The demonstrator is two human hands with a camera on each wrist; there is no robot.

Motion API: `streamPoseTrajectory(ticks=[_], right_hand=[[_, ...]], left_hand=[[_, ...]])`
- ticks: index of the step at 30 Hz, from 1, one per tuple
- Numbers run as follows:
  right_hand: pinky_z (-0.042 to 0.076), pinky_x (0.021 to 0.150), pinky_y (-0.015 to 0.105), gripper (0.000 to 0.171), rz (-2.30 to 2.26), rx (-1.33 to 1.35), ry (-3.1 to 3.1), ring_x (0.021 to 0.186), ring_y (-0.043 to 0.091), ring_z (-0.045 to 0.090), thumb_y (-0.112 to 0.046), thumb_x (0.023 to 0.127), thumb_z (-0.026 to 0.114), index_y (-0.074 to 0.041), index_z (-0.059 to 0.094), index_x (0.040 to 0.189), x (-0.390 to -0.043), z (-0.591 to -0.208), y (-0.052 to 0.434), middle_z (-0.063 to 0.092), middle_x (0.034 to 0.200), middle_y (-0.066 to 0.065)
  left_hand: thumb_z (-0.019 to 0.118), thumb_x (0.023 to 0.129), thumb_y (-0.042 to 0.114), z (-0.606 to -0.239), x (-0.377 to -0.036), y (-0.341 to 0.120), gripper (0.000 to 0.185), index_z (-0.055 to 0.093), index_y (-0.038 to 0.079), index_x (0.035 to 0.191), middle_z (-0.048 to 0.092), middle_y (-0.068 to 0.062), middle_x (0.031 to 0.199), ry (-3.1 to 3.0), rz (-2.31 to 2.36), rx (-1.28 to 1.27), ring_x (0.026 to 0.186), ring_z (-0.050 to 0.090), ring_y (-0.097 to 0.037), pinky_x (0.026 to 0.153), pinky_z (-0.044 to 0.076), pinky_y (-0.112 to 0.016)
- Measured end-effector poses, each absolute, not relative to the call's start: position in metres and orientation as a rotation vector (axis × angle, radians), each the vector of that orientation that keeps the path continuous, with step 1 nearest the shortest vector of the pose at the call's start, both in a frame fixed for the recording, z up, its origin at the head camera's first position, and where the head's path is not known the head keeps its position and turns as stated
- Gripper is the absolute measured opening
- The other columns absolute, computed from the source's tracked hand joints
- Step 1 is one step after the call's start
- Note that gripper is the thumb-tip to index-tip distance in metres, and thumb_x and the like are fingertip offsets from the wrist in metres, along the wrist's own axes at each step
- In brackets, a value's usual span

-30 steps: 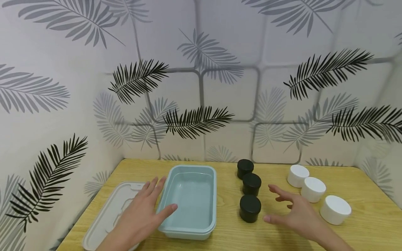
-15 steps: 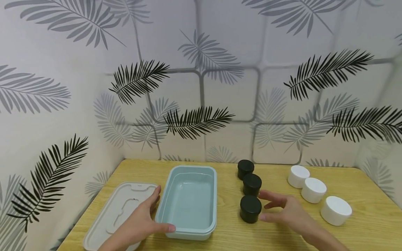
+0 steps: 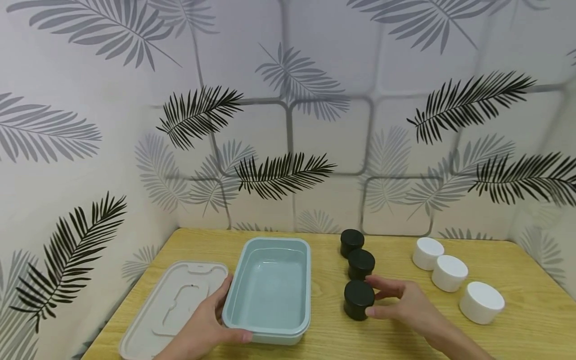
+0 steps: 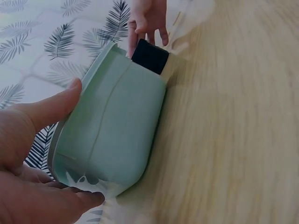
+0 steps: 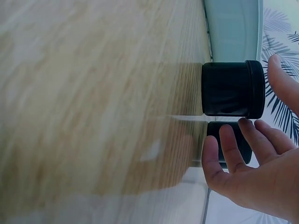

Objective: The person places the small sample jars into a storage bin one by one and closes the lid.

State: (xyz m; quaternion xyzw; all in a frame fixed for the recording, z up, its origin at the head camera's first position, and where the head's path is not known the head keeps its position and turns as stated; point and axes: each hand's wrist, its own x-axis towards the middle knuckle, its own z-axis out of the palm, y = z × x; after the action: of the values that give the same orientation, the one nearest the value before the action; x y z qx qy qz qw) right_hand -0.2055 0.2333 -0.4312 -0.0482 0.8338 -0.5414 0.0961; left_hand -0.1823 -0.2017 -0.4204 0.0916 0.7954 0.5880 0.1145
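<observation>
A light blue-green container (image 3: 279,242) stands open on the wooden table (image 3: 531,330). My left hand (image 3: 231,315) grips its near left corner, thumb on the front rim and fingers along the left wall. The left wrist view shows the same hold, with my left hand (image 4: 84,142) round the container (image 4: 117,130). Three black jars stand in a row to the right of it. My right hand (image 3: 370,296) curls round the nearest black jar (image 3: 355,300), fingers at its top edge and thumb at its near side. In the right wrist view my right hand (image 5: 259,91) closes on that jar (image 5: 229,88).
A grey-white lid (image 3: 166,305) lies flat left of the container. The two other black jars (image 3: 361,263) stand behind the held one. Three white jars (image 3: 449,272) form a row at the right. Leaf-patterned walls close the table at the back and left.
My right hand moved left and closed round the nearest black jar. My left hand slid back along the container's left side and took hold of its near corner.
</observation>
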Motion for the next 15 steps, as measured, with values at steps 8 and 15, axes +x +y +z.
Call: streamPoseTrajectory(ticks=[8, 15], right_hand=[[0.048, 0.098, 0.048, 0.074, -1.596, -0.134, 2.484, 0.118, 0.026, 0.063, -0.023, 0.084, 0.092, -0.005, 0.062, 0.148, -0.207, -0.431, 0.23, 0.064, 0.145, 0.012], [0.046, 0.1, 0.049, 0.072, -1.594, -0.132, 2.483, 0.116, 0.025, 0.063, -0.02, 0.083, 0.092, -0.005, 0.063, 0.148, -0.208, -0.433, 0.228, 0.071, 0.133, 0.009]], left_hand=[[0.094, 0.082, 0.013, -0.428, -0.18, -0.193, 0.126, 0.002, 0.004, 0.169, 0.01, -0.017, 0.174, 2.138, 1.936, 0.231, 0.153, 0.029, -0.039, 0.104, 0.047, -0.024], [0.092, 0.084, 0.009, -0.43, -0.178, -0.191, 0.124, 0.002, 0.005, 0.169, 0.008, -0.017, 0.174, 2.081, 2.002, 0.222, 0.153, 0.029, -0.04, 0.104, 0.048, -0.025]])
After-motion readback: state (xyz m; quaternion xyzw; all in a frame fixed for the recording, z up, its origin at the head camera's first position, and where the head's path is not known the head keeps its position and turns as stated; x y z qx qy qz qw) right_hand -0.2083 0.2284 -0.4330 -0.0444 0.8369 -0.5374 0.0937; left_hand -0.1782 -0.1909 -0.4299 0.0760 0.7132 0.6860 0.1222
